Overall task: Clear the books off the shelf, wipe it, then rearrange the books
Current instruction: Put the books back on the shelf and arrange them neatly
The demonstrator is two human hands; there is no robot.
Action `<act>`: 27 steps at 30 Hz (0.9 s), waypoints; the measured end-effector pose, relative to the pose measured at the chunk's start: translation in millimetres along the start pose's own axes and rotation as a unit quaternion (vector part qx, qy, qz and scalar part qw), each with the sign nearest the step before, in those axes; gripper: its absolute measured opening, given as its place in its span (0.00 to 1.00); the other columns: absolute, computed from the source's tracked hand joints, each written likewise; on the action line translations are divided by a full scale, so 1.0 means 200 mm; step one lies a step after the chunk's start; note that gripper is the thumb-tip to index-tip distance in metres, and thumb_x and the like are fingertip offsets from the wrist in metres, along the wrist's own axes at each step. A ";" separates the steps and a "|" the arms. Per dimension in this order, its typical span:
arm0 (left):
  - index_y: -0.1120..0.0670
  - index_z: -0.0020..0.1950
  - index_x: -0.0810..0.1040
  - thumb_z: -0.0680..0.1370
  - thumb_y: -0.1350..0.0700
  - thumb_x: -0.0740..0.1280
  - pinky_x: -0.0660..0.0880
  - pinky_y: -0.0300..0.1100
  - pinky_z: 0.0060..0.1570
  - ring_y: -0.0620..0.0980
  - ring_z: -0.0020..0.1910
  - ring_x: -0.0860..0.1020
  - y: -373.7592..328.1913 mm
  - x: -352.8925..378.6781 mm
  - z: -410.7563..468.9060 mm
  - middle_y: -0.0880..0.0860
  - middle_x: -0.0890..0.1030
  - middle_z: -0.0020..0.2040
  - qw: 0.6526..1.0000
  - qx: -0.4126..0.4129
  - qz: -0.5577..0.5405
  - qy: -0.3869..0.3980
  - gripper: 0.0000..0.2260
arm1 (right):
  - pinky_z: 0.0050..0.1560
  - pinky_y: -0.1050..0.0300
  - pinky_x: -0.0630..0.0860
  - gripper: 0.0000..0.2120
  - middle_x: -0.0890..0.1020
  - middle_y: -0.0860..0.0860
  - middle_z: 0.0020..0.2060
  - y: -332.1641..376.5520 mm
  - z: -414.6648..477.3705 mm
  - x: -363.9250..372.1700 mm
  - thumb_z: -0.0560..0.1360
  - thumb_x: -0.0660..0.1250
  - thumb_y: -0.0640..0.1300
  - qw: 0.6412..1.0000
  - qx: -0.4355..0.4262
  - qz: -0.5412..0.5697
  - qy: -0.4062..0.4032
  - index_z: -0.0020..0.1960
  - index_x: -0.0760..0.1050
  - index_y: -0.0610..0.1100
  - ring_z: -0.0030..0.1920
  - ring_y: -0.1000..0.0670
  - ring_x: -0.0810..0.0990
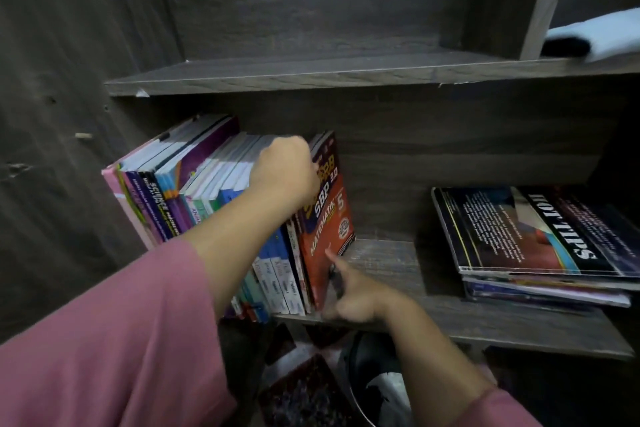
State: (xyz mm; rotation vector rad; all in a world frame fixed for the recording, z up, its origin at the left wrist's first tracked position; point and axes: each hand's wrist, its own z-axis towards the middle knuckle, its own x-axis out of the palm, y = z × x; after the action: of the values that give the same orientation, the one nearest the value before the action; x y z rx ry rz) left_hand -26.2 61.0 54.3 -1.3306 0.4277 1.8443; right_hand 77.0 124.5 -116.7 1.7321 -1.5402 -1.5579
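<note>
The shelf (381, 260) is holding a row of standing books (207, 184) on its left side. The left hand (284, 170) is curling over their tops and gripping them. The right hand (360, 295) is touching the red book (325, 243) at the row's right end with one finger. I cannot tell if it is gripping it. A flat pile of books (526, 239) is lying on the right side. A white cloth (602, 35) is sitting on the upper shelf (311, 74).
</note>
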 end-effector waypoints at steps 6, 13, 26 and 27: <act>0.49 0.54 0.80 0.80 0.50 0.62 0.72 0.45 0.43 0.54 0.45 0.77 0.33 -0.17 -0.17 0.53 0.82 0.46 0.983 0.029 -0.091 -0.155 0.09 | 0.75 0.47 0.59 0.74 0.59 0.53 0.77 -0.05 0.14 0.10 0.55 0.84 0.52 0.998 0.011 0.056 -0.032 0.74 0.26 0.55 0.75 0.49 0.59; 0.56 0.66 0.75 0.68 0.49 0.76 0.63 0.64 0.63 0.59 0.71 0.62 0.70 -0.01 -0.44 0.57 0.70 0.69 0.981 0.118 0.044 -0.148 0.29 | 0.71 0.47 0.67 0.74 0.68 0.56 0.72 -0.13 0.30 0.14 0.43 0.85 0.62 0.989 -0.048 0.120 -0.074 0.74 0.38 0.67 0.69 0.55 0.71; 0.54 0.68 0.72 0.62 0.36 0.72 0.55 0.70 0.64 0.62 0.75 0.52 0.83 0.16 -0.39 0.58 0.57 0.76 0.979 0.101 -0.006 -0.176 0.39 | 0.69 0.43 0.68 0.73 0.72 0.57 0.69 -0.05 0.38 0.15 0.50 0.85 0.58 0.994 -0.072 0.084 -0.020 0.72 0.30 0.69 0.68 0.54 0.71; 0.54 0.68 0.72 0.62 0.36 0.72 0.55 0.70 0.64 0.61 0.75 0.51 0.82 0.17 -0.39 0.57 0.56 0.76 0.980 0.091 -0.013 -0.179 0.39 | 0.70 0.43 0.67 0.75 0.71 0.57 0.71 -0.04 0.37 0.14 0.49 0.85 0.59 0.995 -0.068 0.077 -0.012 0.72 0.29 0.68 0.70 0.54 0.70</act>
State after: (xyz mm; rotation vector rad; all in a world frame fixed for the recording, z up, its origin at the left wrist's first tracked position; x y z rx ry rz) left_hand -106.7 -79.5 -36.4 -0.8551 0.3737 1.9234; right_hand 11.4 131.9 -162.4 1.4896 -1.5044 -1.5720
